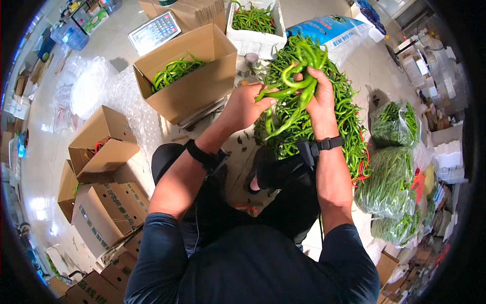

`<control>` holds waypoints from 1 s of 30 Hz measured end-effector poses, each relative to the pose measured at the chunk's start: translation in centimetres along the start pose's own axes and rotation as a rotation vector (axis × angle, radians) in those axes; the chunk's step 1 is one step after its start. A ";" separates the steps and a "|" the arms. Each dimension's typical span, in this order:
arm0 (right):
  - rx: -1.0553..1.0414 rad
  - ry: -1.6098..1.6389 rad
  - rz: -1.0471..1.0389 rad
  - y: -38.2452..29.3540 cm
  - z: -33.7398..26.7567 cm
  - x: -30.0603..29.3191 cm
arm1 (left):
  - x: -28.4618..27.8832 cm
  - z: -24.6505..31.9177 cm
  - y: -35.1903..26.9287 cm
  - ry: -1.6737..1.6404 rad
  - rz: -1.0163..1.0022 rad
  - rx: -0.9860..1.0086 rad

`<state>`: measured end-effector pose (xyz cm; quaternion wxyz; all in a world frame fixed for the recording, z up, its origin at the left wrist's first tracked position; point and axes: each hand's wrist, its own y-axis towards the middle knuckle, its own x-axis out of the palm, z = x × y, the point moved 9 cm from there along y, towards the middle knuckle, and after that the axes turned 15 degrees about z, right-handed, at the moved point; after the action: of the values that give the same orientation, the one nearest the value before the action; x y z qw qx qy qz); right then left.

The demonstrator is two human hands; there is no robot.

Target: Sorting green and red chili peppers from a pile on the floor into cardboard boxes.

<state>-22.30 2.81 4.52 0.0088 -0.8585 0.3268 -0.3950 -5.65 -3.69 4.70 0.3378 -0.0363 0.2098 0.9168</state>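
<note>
Several long green chili peppers (298, 85) are bunched in my right hand (322, 91), above a large heap of green peppers (341, 110) with some red ones at its edge. My left hand (248, 104) pinches the end of one pepper in that bunch from the left side. Left of the heap stands an open cardboard box (190, 91) on what looks like a scale platform, with green peppers (176, 72) inside. A scale display with keys (155, 32) is behind the box.
A white foam box (256, 41) of peppers and a blue-and-white sack (330, 32) lie beyond the heap. Plastic bags of green vegetables (389, 182) line the right. Open cardboard boxes (110, 216) and bubble wrap (131, 102) are at the left.
</note>
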 end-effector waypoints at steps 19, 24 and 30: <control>-0.058 0.117 0.028 1.3 -4.5 -5.4 | -9.3 -1.6 0.8 -0.421 0.126 -0.445; -0.068 0.040 0.122 1.5 -4.0 -6.6 | -11.6 -1.2 1.3 -0.584 0.319 -0.362; -0.099 -0.076 0.173 1.3 -3.3 -6.1 | -12.4 -2.5 1.3 -0.658 0.318 -0.427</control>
<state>-28.20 6.07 2.31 0.0127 -0.8408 0.4185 -0.3433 2.86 -13.08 5.44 0.2260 0.2218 -0.1008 0.9432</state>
